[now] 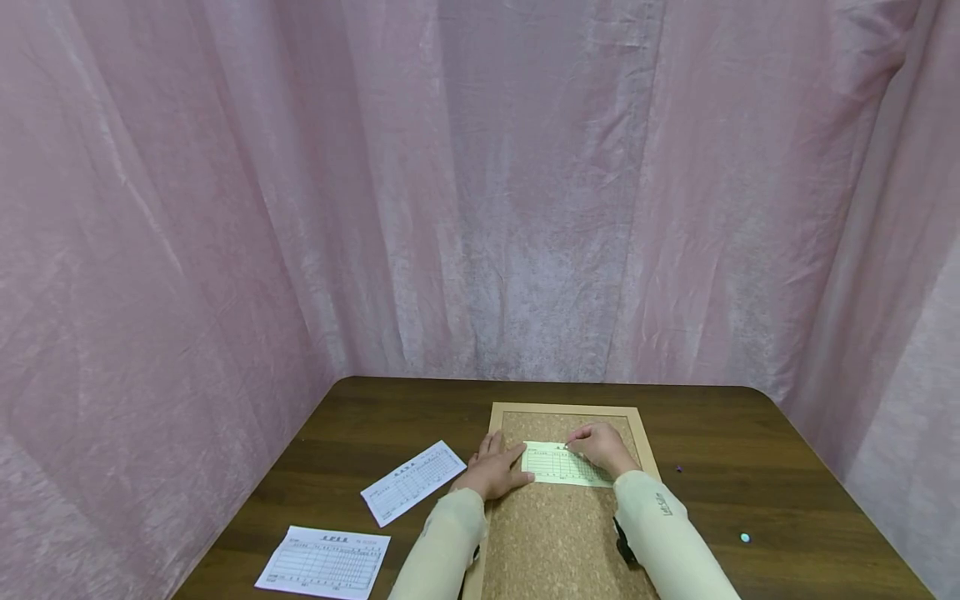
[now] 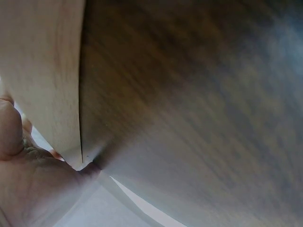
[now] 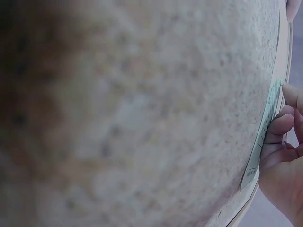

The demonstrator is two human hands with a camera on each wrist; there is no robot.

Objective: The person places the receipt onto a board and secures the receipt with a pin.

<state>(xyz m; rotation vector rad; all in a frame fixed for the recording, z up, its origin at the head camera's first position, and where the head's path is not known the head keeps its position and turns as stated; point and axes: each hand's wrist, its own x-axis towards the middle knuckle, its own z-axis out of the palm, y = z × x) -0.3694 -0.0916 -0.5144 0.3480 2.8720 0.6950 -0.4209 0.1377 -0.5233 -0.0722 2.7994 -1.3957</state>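
Dark wooden table [image 1: 750,467], cork board [image 1: 558,533], two white forms [image 1: 412,482]

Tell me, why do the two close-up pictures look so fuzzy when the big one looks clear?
Head view: sharp and evenly lit, the green slip on the cork board readable as a form. Left wrist view: too near the table, its wood grain smeared. Right wrist view: cork fills the frame, blurred and dark at left; only the right hand looks fairly crisp.

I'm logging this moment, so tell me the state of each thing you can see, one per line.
Green form: flat on the cork board, under both hands.
Cork board: flat on the table.
Left hand: fingers straight, pressing the form's left edge.
Right hand: fingers curled at the form's top edge.
Two white forms: loose on the table, untouched.
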